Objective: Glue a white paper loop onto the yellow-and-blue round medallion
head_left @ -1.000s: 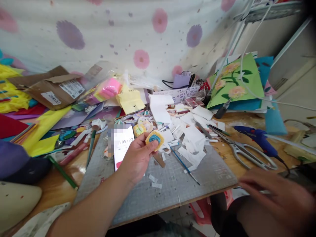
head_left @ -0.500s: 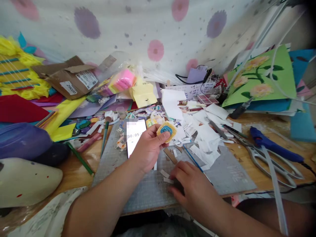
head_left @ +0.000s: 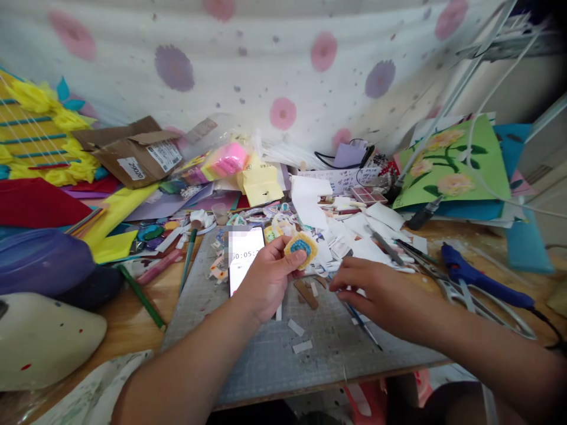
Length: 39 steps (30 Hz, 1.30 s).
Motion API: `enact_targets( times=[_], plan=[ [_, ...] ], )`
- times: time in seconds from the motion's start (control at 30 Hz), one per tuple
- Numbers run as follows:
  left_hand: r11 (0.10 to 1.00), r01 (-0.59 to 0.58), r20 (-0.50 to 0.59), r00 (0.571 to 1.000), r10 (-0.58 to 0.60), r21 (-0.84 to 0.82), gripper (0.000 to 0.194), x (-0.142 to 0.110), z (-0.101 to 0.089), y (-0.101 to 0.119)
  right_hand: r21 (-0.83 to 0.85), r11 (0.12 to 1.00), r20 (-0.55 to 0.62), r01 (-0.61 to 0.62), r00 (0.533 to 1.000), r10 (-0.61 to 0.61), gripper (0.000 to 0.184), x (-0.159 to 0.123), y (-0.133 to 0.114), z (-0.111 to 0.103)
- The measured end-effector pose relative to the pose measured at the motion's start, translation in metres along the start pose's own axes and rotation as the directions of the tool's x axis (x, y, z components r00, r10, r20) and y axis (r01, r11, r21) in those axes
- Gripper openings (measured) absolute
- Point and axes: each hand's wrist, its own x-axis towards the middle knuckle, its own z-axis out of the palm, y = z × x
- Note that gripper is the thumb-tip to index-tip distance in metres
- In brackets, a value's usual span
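Observation:
Between thumb and fingers, my left hand pinches a small crocheted-looking square, yellow around the rim with a blue centre, held up above the grey cutting mat. Over the right part of the mat hovers my right hand, fingers slightly bent and apart, with nothing visible in them. Beneath its fingers a thin blue brush lies slantwise, partly hidden by the hand. A phone showing a timer lies behind my left wrist. Small white paper strips and a brown strip rest close by.
White paper scraps pile up behind my hands. A blue glue gun and metal scissors lie at right. A green pencil, a purple cap and a cardboard box are at left.
My right hand has moved forward and right, from the paper strips to above the blue brush. My left hand still holds the square. The camera view has tilted up slightly.

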Motion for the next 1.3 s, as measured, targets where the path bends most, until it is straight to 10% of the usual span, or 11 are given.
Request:
enact_targets(
  times=[0.37,0.73,0.93,1.3],
  plan=[
    [0.999,0.004,0.077,0.997,-0.001,-0.040,0.020,0.003,-0.007,0.004,-0.111,0.982,0.079,-0.154,0.983,0.163,0.023,0.054,0.022,0.047],
    [0.999,0.035,0.093,0.995,-0.033,-0.022,0.018,0.002,-0.006,0.000,0.147,0.985,-0.006,-0.088,0.996,0.090,0.006,0.009,0.013,0.001],
    [0.995,0.073,0.191,0.978,-0.085,0.070,0.024,-0.005,-0.002,-0.014,0.496,0.866,-0.231,-0.067,0.951,0.205,0.012,-0.012,0.020,-0.007],
    [0.956,0.074,0.066,0.993,-0.097,0.284,0.029,-0.012,0.005,-0.019,0.443,0.881,-0.538,0.165,0.835,0.115,0.015,-0.011,0.006,-0.011]
  ],
)
